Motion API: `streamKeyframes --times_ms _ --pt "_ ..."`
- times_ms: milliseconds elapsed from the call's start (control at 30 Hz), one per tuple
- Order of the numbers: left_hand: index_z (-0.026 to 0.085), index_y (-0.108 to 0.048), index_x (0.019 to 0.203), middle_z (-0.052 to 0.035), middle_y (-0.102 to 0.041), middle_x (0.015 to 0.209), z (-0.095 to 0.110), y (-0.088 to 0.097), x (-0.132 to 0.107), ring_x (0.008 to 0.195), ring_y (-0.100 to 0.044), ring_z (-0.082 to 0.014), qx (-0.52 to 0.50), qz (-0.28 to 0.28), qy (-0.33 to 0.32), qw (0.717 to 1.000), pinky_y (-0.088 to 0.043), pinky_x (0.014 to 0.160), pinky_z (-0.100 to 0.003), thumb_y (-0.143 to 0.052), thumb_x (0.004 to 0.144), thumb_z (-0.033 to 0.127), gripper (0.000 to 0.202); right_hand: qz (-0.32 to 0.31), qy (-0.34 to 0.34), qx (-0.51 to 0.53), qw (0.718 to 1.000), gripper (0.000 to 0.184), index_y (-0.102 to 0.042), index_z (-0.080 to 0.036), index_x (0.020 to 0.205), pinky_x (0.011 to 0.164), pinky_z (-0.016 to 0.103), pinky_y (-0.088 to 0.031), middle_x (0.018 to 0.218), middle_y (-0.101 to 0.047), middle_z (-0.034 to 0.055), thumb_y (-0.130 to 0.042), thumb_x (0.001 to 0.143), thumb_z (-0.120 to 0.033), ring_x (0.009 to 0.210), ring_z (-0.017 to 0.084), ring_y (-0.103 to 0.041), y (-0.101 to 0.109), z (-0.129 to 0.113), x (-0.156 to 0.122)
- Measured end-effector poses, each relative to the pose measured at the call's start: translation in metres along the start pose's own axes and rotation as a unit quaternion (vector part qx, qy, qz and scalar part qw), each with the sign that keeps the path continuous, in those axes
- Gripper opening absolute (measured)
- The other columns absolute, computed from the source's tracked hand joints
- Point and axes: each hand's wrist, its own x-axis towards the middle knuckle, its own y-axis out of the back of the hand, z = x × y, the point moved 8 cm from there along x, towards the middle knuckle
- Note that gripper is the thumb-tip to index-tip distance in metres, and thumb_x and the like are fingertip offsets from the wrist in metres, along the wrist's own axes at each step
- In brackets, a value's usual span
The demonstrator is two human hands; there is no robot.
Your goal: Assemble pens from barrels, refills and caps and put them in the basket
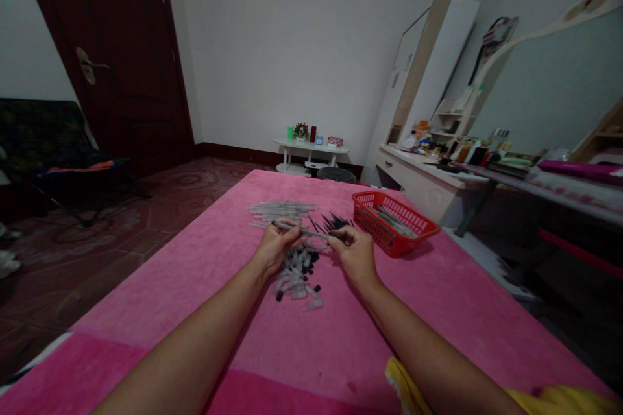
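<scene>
My left hand (276, 248) and my right hand (354, 249) are both closed on one thin clear pen barrel (311, 233) that spans the gap between them, just above the pink cloth (428, 298). Right under the hands lies a heap of small clear and black pen caps (298, 272). Beyond the left hand is a pile of clear pen barrels (281, 210). A small bunch of black refills (335, 221) lies past the right hand.
A red plastic basket (395, 222) with several finished pens stands right of the hands on the cloth. Further off are a cluttered desk (438, 175) at the right, a small white table (310, 146) by the wall, a dark door (117, 45) and a dark chair (53, 142) at the left.
</scene>
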Motion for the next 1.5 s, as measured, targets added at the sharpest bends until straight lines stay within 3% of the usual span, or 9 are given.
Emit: streamKeyframes --times_ms 200,467,767,833,933,1033,1133,1233,1500 --pt "0.013 -0.055 0.073 -0.004 -0.071 0.078 0.002 -0.003 -0.001 0.073 -0.069 -0.0162 0.005 0.001 -0.026 1.0 -0.059 0.066 -0.027 -0.088 0.051 0.026 0.042 0.01 -0.102 0.12 0.988 0.018 -0.062 -0.016 0.065 0.037 0.023 -0.043 0.051 -0.062 0.0007 -0.072 0.056 -0.028 0.045 0.016 -0.057 -0.003 0.014 -0.003" --pt "0.012 -0.057 0.074 -0.006 -0.072 0.076 0.009 -0.006 -0.003 0.071 -0.07 -0.0184 0.057 -0.01 -0.05 0.997 -0.058 0.064 -0.027 -0.087 0.051 0.027 0.041 -0.026 -0.253 0.21 0.944 0.019 -0.059 -0.015 0.062 0.045 0.024 -0.05 0.049 -0.061 0.0008 -0.073 0.051 -0.022 0.045 0.013 -0.058 -0.013 0.035 -0.012" --pt "0.012 -0.062 0.085 -0.007 -0.071 0.079 0.01 -0.007 0.003 0.073 -0.069 -0.0204 0.112 0.006 -0.073 0.991 -0.057 0.07 -0.034 -0.082 0.058 0.041 0.044 -0.043 -0.174 0.161 0.971 0.022 -0.056 -0.017 0.069 0.042 0.021 -0.043 0.055 -0.062 -0.0007 -0.069 0.058 -0.03 0.045 0.011 -0.055 -0.013 0.022 0.001" --pt "0.012 -0.065 0.087 -0.0089 -0.071 0.081 0.014 -0.003 0.004 0.077 -0.069 -0.0209 0.149 0.022 -0.095 0.984 -0.056 0.072 -0.032 -0.077 0.064 0.047 0.044 -0.022 -0.11 0.115 0.987 0.023 -0.058 -0.016 0.072 0.045 0.023 -0.045 0.058 -0.063 0.0008 -0.068 0.059 -0.032 0.048 0.013 -0.056 0.003 0.006 0.015" --pt "0.012 -0.065 0.09 -0.0091 -0.07 0.083 0.024 0.017 0.005 0.077 -0.07 -0.02 0.159 0.089 -0.128 0.975 -0.056 0.065 -0.028 -0.068 0.072 0.052 0.044 0.082 0.045 -0.022 0.995 0.021 -0.06 -0.016 0.074 0.056 0.027 -0.048 0.068 -0.065 0.0036 -0.064 0.065 -0.035 0.059 0.016 -0.06 0.058 -0.031 0.038" --pt "0.014 -0.061 0.091 -0.0061 -0.068 0.079 0.024 0.041 0.007 0.058 -0.068 -0.0184 0.123 0.15 -0.117 0.974 -0.052 0.049 -0.027 -0.065 0.072 0.054 0.044 0.201 0.13 -0.227 0.944 0.018 -0.064 -0.017 0.074 0.062 0.029 -0.046 0.071 -0.066 0.0044 -0.061 0.067 -0.034 0.065 0.018 -0.06 0.12 -0.06 0.052" --pt "0.012 -0.06 0.086 -0.0044 -0.065 0.071 0.026 0.054 0.008 0.051 -0.065 -0.0162 0.085 0.184 -0.134 0.97 -0.052 0.046 -0.027 -0.064 0.074 0.053 0.043 0.244 0.108 -0.308 0.913 0.017 -0.065 -0.018 0.071 0.058 0.028 -0.042 0.067 -0.065 0.0037 -0.059 0.066 -0.033 0.063 0.018 -0.059 0.17 -0.064 0.063" --pt "0.012 -0.06 0.089 -0.0043 -0.065 0.07 0.024 0.055 0.008 0.049 -0.064 -0.016 0.066 0.188 -0.128 0.972 -0.051 0.043 -0.027 -0.063 0.075 0.052 0.042 0.268 0.047 -0.346 0.898 0.018 -0.067 -0.019 0.07 0.054 0.027 -0.039 0.063 -0.064 0.0029 -0.059 0.063 -0.033 0.061 0.019 -0.057 0.201 -0.057 0.068" --pt "0.012 -0.061 0.087 -0.0028 -0.064 0.066 0.024 0.055 0.01 0.052 -0.065 -0.0161 0.078 0.177 -0.132 0.972 -0.055 0.048 -0.03 -0.064 0.075 0.046 0.037 0.249 -0.037 -0.46 0.851 0.02 -0.069 -0.019 0.065 0.05 0.028 -0.032 0.062 -0.063 0.0057 -0.06 0.061 -0.037 0.058 0.019 -0.053 0.214 -0.037 0.068"
